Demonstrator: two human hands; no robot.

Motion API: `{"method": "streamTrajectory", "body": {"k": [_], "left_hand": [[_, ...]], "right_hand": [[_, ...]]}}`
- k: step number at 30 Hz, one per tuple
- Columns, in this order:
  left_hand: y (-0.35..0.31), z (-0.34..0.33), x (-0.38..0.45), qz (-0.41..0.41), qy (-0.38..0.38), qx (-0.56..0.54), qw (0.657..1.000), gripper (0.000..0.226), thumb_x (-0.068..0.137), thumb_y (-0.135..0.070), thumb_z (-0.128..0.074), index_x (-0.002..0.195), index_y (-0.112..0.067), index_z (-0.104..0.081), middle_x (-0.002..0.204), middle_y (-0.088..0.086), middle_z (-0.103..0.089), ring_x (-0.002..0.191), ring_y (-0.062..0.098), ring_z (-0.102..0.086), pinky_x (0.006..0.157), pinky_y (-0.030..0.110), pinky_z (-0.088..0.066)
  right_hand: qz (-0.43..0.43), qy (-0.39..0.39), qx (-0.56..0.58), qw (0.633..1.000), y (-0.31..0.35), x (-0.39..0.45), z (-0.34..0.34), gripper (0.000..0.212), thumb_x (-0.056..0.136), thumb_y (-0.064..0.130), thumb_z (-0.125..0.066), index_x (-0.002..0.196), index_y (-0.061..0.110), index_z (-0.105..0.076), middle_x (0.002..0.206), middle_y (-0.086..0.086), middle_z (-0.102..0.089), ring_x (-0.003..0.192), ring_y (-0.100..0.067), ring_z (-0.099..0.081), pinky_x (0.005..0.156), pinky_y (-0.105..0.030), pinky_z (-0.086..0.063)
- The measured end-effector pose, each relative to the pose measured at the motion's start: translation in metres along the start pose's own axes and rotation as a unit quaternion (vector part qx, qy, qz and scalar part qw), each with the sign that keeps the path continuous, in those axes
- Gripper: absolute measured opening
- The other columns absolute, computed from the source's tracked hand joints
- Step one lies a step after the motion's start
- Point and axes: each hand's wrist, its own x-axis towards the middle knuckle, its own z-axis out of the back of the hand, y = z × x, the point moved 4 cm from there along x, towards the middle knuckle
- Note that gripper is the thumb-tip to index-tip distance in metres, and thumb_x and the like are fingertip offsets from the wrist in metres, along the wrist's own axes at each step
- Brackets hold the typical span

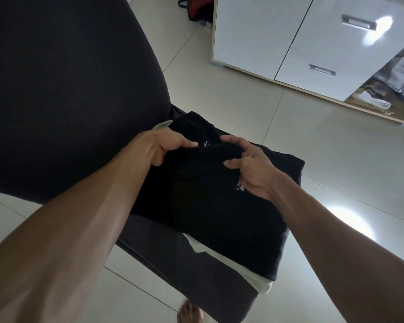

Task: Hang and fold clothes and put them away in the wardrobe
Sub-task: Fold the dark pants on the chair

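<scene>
Slippage is the main risk: the black garment (215,206) lies folded on a dark seat (163,259) on top of a white garment (254,276), whose edge hangs past the seat's front corner, so a tug on the black one could drag both off onto the tiled floor (336,159). The left hand (159,148) clenches a bunch of black cloth at the top edge, and the right hand (250,169) pinches the same folded edge between thumb and fingers; if they pull unevenly, the fold will likely open and need redoing. The cloth is limp and dark, so layers are hard to tell apart by eye. Counted: two hands, two garments in the stack, one seat, one white wardrobe (313,43) with two metal handles visible, one bare foot (189,313) below.
</scene>
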Motion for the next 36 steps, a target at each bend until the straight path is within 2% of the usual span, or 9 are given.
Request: {"method": "streamTrajectory", "body": {"k": [4, 7, 10, 13, 18, 23, 27, 30, 36], "left_hand": [[-0.007, 0.017, 0.010, -0.151, -0.138, -0.059, 0.977, 0.015, 0.083, -0.012, -0.080, 0.091, -0.017, -0.068, 0.101, -0.002, -0.066, 0.091, 0.014, -0.061, 0.080, 0.028, -0.054], [-0.004, 0.020, 0.010, -0.197, -0.140, -0.145, 0.960, 0.034, 0.082, -0.008, -0.079, 0.112, -0.019, -0.067, 0.117, 0.003, -0.065, 0.107, 0.016, -0.065, 0.091, 0.031, -0.056], [-0.005, 0.017, 0.004, -0.161, -0.120, -0.114, 0.973, 0.055, 0.083, -0.013, -0.080, 0.133, -0.014, -0.058, 0.126, 0.005, -0.063, 0.105, 0.013, -0.063, 0.072, 0.020, -0.048], [-0.010, 0.018, -0.004, -0.142, -0.147, -0.082, 0.975, 0.039, 0.082, -0.011, -0.081, 0.118, -0.011, -0.066, 0.108, 0.006, -0.070, 0.086, 0.011, -0.065, 0.070, 0.024, -0.054], [-0.012, 0.027, -0.030, -0.242, -0.163, -0.182, 0.939, 0.030, 0.084, 0.011, -0.068, 0.095, -0.016, -0.068, 0.095, 0.003, -0.070, 0.086, 0.015, -0.070, 0.067, 0.021, -0.057], [0.023, 0.043, -0.061, -0.310, -0.173, -0.138, 0.925, 0.049, 0.080, 0.020, -0.066, 0.110, -0.018, -0.062, 0.092, -0.003, -0.070, 0.087, 0.006, -0.069, 0.076, 0.018, -0.055], [0.074, 0.048, -0.073, -0.283, -0.204, 0.033, 0.937, 0.056, 0.070, 0.029, -0.065, 0.108, -0.011, -0.064, 0.094, 0.000, -0.065, 0.084, 0.006, -0.060, 0.068, 0.009, -0.050], [0.117, 0.051, -0.069, -0.232, -0.222, 0.151, 0.935, 0.056, 0.063, 0.032, -0.053, 0.088, -0.018, -0.064, 0.089, 0.001, -0.064, 0.090, 0.017, -0.061, 0.082, 0.026, -0.053], [0.141, 0.051, -0.061, -0.155, -0.281, 0.171, 0.932, 0.023, 0.074, -0.004, -0.058, 0.076, -0.026, -0.064, 0.087, -0.008, -0.068, 0.096, 0.024, -0.063, 0.103, 0.051, -0.045]], "right_hand": [[0.001, -0.099, -0.055, 0.994, -0.002, 0.004, 0.006, 0.047, 0.087, -0.002, -0.066, 0.114, 0.036, -0.067, 0.127, -0.018, -0.061, 0.107, -0.062, -0.057, 0.077, -0.077, -0.049], [0.008, -0.155, -0.060, 0.986, 0.001, 0.003, 0.009, 0.044, 0.090, 0.000, -0.066, 0.118, 0.035, -0.063, 0.126, -0.015, -0.063, 0.101, -0.048, -0.067, 0.076, -0.065, -0.057], [0.017, -0.169, -0.083, 0.982, 0.004, 0.001, 0.010, 0.043, 0.091, 0.001, -0.065, 0.123, 0.029, -0.061, 0.118, -0.009, -0.069, 0.095, -0.037, -0.072, 0.075, -0.059, -0.060], [0.032, -0.180, -0.094, 0.979, 0.010, -0.005, 0.006, 0.040, 0.093, 0.001, -0.064, 0.125, 0.023, -0.061, 0.104, 0.001, -0.075, 0.093, -0.033, -0.073, 0.077, -0.056, -0.061], [0.089, -0.200, -0.161, 0.962, 0.014, -0.021, -0.006, 0.035, 0.091, 0.013, -0.068, 0.121, 0.030, -0.065, 0.120, 0.001, -0.071, 0.095, -0.024, -0.074, 0.079, -0.051, -0.062], [0.187, -0.171, -0.279, 0.926, 0.010, -0.061, -0.028, 0.028, 0.092, 0.011, -0.069, 0.115, 0.026, -0.069, 0.104, 0.010, -0.070, 0.087, 0.001, -0.061, 0.076, -0.010, -0.044], [0.182, -0.066, -0.483, 0.854, -0.032, -0.086, -0.049, 0.032, 0.091, 0.009, -0.063, 0.114, 0.031, -0.072, 0.111, 0.005, -0.062, 0.108, -0.012, -0.053, 0.092, -0.023, -0.041], [0.146, -0.013, -0.531, 0.835, -0.066, -0.100, -0.055, 0.052, 0.081, 0.001, -0.051, 0.111, 0.038, -0.072, 0.121, 0.003, -0.057, 0.118, -0.020, -0.053, 0.104, -0.036, -0.043], [0.121, -0.178, -0.408, 0.887, -0.064, -0.108, -0.044, 0.027, 0.090, 0.002, -0.058, 0.112, 0.015, -0.069, 0.090, 0.008, -0.065, 0.083, -0.010, -0.061, 0.079, -0.021, -0.052]]}}
